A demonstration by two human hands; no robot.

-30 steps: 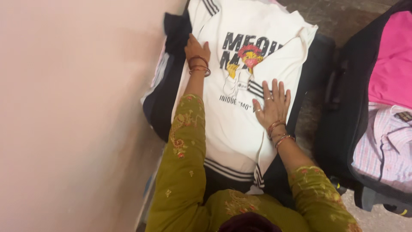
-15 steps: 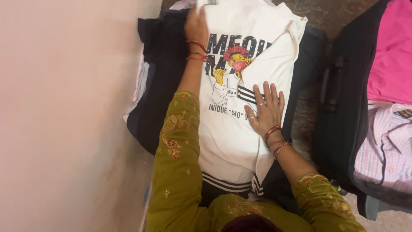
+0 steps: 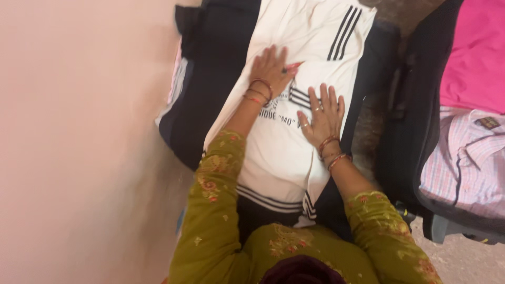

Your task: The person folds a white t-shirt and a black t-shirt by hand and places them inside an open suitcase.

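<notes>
Head view: left hand (image 3: 271,67) and right hand (image 3: 322,117) flat, fingers spread, apparently pressing white shirt (image 3: 279,158).

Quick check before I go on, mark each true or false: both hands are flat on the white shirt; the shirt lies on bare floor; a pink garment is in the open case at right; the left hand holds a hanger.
1. Both hands are flat on the white shirt: true; left hand, right hand.
2. The shirt lies on bare floor: false, it lies on dark clothes.
3. A pink garment lies in the open case at right: true.
4. The left hand holds a hanger: false, it holds nothing.
</notes>
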